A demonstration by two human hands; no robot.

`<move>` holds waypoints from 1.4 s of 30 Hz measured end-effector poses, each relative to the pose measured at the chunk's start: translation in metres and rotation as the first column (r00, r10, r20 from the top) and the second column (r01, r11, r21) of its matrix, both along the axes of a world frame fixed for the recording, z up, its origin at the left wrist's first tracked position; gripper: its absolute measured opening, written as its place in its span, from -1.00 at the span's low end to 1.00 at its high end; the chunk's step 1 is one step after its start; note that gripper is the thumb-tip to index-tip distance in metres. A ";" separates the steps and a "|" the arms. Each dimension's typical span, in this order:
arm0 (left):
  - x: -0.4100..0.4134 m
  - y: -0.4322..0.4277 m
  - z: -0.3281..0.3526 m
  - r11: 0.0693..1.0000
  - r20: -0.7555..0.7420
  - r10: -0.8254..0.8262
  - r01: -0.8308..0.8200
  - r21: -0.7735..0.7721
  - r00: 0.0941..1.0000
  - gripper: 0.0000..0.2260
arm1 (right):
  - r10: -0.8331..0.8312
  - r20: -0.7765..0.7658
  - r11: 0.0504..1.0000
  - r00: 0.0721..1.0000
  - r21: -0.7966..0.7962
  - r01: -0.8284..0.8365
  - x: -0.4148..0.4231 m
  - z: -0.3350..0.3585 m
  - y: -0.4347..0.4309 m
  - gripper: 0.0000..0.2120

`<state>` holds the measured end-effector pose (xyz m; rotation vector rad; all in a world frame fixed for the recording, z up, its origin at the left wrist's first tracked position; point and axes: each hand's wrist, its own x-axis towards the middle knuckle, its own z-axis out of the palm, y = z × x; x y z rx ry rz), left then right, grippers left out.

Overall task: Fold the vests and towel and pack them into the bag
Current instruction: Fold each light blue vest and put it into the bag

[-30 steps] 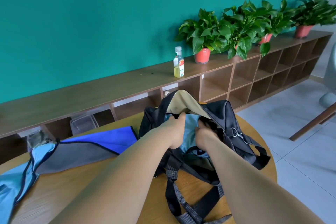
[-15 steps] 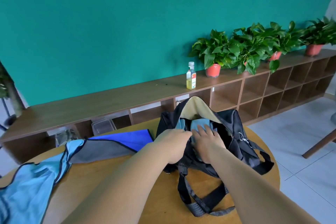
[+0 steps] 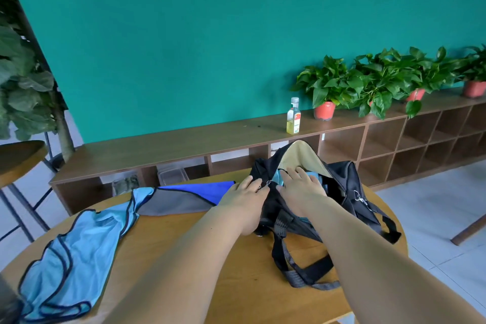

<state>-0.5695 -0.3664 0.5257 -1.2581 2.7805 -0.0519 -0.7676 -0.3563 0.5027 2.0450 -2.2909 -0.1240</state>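
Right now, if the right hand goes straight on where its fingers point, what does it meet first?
Most likely the beige lining of the bag, just past the fingers of the right hand; depth is hard to judge.

Two forearms are being shown bare along their whole visible length: the left arm (image 3: 184,258) and the right arm (image 3: 381,258). The left hand (image 3: 244,198) and right hand (image 3: 299,187) are being seen uncovered too, wrists and fingers alike, with the nails too small to be judged.
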 end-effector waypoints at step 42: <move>0.337 0.093 -0.171 0.764 -0.284 0.608 -0.643 -0.042 0.741 -0.70 | 0.438 0.369 0.881 0.820 0.004 -0.473 0.352 -0.149 0.051 -0.34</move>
